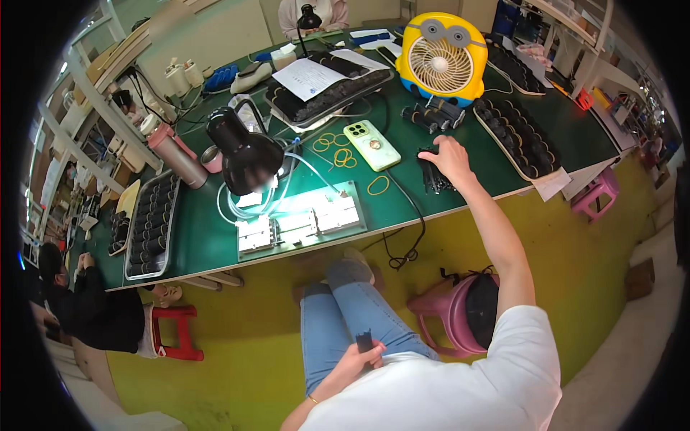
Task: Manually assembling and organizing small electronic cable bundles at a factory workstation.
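Observation:
My left hand (353, 364) is closed around a small bundle of thin black strips (364, 341), held upright above my lap. Out over the table's front part, my right hand (451, 156) reaches to a loose pile of thin black pieces (435, 178). Its thumb and bent fingers are spread apart at the pile's upper edge, and no piece shows clearly between them. Just beyond that hand lie several black rolled bundles (433, 115). A pale green phone (371, 145) rests left of the pile, with a yellow rubber band (377, 185) nearby.
A metal fixture (300, 221) sits at the table's front edge under a black lamp (244, 151). Trays of black rolls flank the work area, one at right (519, 136), one at left (152, 226). A yellow fan (442, 61) stands behind. A co-worker (93, 309) sits at left.

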{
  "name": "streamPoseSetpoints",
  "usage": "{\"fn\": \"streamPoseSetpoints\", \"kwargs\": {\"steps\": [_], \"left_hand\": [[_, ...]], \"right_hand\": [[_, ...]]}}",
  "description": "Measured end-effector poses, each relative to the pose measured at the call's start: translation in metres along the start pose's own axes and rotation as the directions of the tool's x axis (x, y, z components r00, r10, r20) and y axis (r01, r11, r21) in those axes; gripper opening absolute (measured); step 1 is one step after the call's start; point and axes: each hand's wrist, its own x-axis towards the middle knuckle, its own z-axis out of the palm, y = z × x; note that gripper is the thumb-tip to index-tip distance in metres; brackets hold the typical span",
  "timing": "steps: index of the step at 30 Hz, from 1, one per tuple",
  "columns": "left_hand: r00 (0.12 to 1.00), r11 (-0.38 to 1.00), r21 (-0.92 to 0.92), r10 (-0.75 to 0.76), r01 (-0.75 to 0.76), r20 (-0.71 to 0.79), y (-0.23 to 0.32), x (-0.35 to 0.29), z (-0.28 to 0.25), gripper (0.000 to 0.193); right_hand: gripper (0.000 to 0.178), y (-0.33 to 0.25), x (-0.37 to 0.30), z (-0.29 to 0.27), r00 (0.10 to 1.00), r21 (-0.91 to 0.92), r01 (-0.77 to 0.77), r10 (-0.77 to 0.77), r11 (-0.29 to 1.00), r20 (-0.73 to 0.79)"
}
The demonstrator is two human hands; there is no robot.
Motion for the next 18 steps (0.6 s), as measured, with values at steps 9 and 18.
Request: {"fn": "streamPoseSetpoints", "kwargs": {"steps": [9, 18], "left_hand": [[0.956, 0.828, -0.508, 0.292, -0.237, 0.029, -0.025, -0.007, -0.051, 0.011], [0.812, 0.837, 0.113, 0.546, -0.535, -0.207, -0.036, -0.016, -0.079, 0.012]], "right_hand": [[0.038, -0.178, -0.234, -0.008, 0.060, 0.645, -0.540, -0.740, 0.540, 0.670], [0.034, -0.245, -0.304, 0.022, 0.035, 0.201, -0.925, -0.455, 0.321, 0.890]]}}
